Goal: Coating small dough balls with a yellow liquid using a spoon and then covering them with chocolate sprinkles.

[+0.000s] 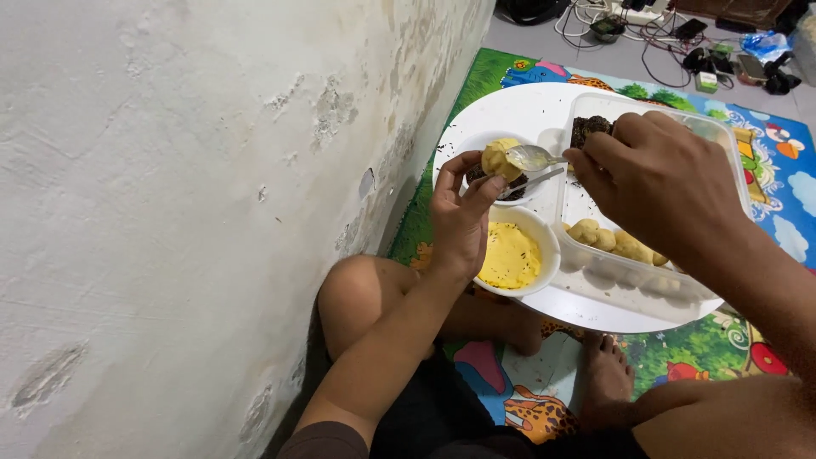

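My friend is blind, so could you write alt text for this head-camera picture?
A person sitting on a colourful mat beside a wall holds a yellow dough ball in the left hand and a spoon in the right hand, over a round white tray with a bowl of yellow cream.

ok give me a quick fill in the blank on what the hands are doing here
1. The right hand holds a metal ____ against the dough ball.
2. The left hand holds that ball over a small bowl of ____ sprinkles.
3. The white bowl holds a ____ cream.

Missing words: spoon; chocolate; yellow
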